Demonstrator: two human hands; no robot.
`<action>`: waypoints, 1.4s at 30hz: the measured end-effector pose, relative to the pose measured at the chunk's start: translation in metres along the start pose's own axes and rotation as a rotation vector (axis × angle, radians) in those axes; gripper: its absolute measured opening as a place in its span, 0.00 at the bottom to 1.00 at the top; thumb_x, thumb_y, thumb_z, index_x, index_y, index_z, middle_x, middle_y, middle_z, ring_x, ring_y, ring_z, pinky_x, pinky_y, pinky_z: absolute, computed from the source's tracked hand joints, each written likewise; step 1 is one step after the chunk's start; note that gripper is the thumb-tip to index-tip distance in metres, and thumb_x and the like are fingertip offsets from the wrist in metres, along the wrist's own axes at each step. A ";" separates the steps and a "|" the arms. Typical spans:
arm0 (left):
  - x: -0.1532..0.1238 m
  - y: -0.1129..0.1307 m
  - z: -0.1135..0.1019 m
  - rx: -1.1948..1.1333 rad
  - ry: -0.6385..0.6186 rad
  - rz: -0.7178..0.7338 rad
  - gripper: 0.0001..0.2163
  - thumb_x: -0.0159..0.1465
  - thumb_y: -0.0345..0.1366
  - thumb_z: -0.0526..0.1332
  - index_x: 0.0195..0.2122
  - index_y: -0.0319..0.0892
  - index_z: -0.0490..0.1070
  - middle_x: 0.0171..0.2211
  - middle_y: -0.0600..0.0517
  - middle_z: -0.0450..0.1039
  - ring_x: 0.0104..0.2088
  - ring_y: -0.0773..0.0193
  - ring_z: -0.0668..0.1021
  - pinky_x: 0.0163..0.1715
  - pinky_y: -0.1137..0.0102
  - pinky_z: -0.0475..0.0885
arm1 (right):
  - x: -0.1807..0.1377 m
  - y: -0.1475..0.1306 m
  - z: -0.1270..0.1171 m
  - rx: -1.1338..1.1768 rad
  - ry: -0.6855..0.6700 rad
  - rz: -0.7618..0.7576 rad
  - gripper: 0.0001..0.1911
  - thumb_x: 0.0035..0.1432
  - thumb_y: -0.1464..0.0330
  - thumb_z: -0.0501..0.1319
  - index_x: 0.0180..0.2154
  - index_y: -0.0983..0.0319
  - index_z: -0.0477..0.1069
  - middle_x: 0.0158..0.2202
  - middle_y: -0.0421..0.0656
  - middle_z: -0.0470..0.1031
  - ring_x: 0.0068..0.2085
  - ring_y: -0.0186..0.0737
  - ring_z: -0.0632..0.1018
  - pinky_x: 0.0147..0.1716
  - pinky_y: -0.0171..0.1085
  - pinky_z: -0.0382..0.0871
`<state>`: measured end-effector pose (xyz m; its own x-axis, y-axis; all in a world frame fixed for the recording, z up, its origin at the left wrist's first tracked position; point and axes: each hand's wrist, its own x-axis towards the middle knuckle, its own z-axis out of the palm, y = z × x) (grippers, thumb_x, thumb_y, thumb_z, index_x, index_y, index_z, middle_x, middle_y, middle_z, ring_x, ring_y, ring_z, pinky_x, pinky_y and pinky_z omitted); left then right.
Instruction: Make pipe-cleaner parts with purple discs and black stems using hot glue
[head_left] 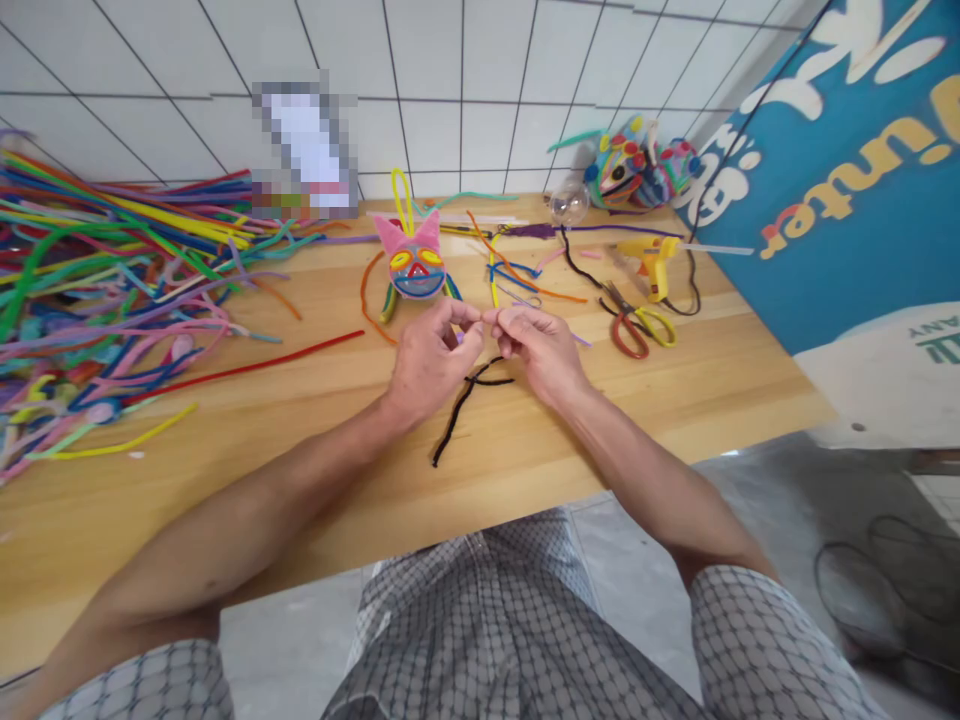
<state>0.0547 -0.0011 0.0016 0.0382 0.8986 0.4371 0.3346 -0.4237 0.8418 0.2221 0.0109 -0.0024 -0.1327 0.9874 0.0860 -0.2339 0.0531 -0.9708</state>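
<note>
Above the middle of the light wooden worktop (525, 450), in the head view, the left hand (431, 360) and right hand (540, 350) meet fingertip to fingertip. Both are pinched narrowly on a thin lilac pipe cleaner (581, 341), most of it hidden by the fingers. Directly beneath them a bent black pipe cleaner (459, 410) lies on the wood. Just beyond the hands lies a blue cat-face ornament with pink ears (416, 262). To the right are scissors with red and yellow handles (637, 325) and a yellow glue gun (652, 262). A tangled heap of many-coloured pipe cleaners (90, 290) covers the left side, with a long red pipe cleaner (255, 368) stretching out from it.
</note>
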 end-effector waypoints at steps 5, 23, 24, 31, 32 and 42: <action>0.000 -0.004 0.001 -0.027 0.021 -0.031 0.04 0.65 0.34 0.65 0.34 0.42 0.78 0.28 0.54 0.78 0.23 0.69 0.70 0.25 0.70 0.63 | -0.006 0.001 0.002 -0.251 0.018 -0.158 0.13 0.61 0.55 0.69 0.37 0.56 0.87 0.30 0.39 0.80 0.29 0.34 0.71 0.31 0.37 0.67; 0.000 -0.010 0.002 -0.113 0.023 -0.065 0.04 0.67 0.36 0.64 0.34 0.44 0.73 0.29 0.53 0.76 0.28 0.66 0.74 0.31 0.69 0.70 | -0.001 -0.004 0.001 0.022 0.019 0.075 0.15 0.51 0.53 0.75 0.33 0.57 0.86 0.31 0.40 0.79 0.26 0.32 0.69 0.27 0.36 0.66; 0.000 -0.010 0.002 -0.112 0.014 -0.066 0.04 0.67 0.36 0.64 0.35 0.44 0.74 0.29 0.53 0.76 0.28 0.66 0.74 0.32 0.69 0.70 | -0.001 -0.004 0.001 0.021 0.021 0.068 0.15 0.51 0.53 0.75 0.33 0.57 0.86 0.31 0.40 0.79 0.26 0.31 0.69 0.27 0.36 0.65; -0.001 -0.011 0.002 -0.110 0.008 -0.043 0.05 0.66 0.35 0.64 0.33 0.43 0.74 0.28 0.54 0.75 0.28 0.67 0.74 0.32 0.69 0.70 | -0.005 -0.001 0.003 -0.076 0.011 -0.073 0.08 0.58 0.59 0.71 0.35 0.56 0.87 0.30 0.38 0.80 0.26 0.30 0.70 0.29 0.35 0.66; -0.001 -0.011 0.002 -0.111 0.007 -0.040 0.05 0.66 0.35 0.64 0.33 0.43 0.73 0.28 0.54 0.75 0.28 0.67 0.73 0.31 0.70 0.69 | -0.005 -0.001 0.003 -0.090 0.014 -0.077 0.08 0.59 0.60 0.71 0.35 0.56 0.87 0.30 0.38 0.80 0.27 0.30 0.70 0.29 0.35 0.67; 0.001 -0.009 0.001 -0.116 0.013 -0.040 0.05 0.62 0.35 0.65 0.30 0.44 0.71 0.24 0.56 0.69 0.24 0.69 0.66 0.25 0.70 0.60 | -0.005 0.002 0.002 -0.119 0.006 -0.053 0.10 0.58 0.57 0.71 0.35 0.56 0.87 0.29 0.39 0.79 0.27 0.32 0.70 0.30 0.36 0.67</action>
<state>0.0527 0.0040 -0.0061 0.0146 0.9138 0.4059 0.2246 -0.3986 0.8892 0.2202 0.0053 -0.0039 -0.1173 0.9836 0.1373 -0.1248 0.1225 -0.9846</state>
